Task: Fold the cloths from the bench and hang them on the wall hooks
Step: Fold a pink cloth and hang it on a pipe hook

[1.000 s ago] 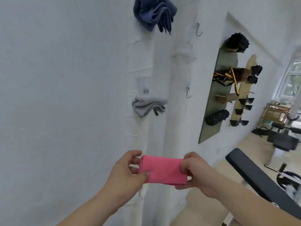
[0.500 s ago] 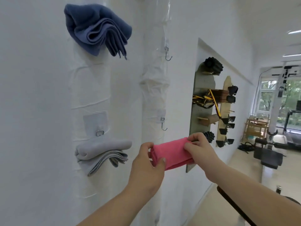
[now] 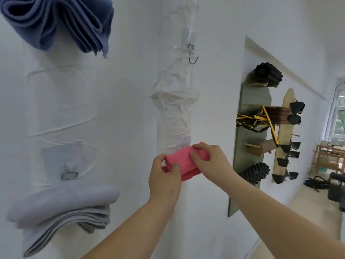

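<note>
Now the left hand [image 3: 164,181] pinches the left end of the folded pink cloth [image 3: 183,161], and the right hand [image 3: 211,161] grips its right end, against the white wrapped wall column [image 3: 175,113]. Above it hangs a bare metal hook [image 3: 192,55]; a folded blue cloth [image 3: 59,23] and a folded grey cloth [image 3: 61,212] hang at left.

White wall [image 3: 130,109], blue cloth [image 3: 56,25], grey cloth [image 3: 61,208] hanging

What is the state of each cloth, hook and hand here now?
Pink cloth: folded, held by both hands at the wrapped column.
Left hand: pinches the pink cloth's left end.
Right hand: grips the pink cloth's right end.
Blue cloth: folded, hanging high on the wall.
Grey cloth: folded, hanging lower on the wall.
Upper hook: bare, nothing on it.
</note>
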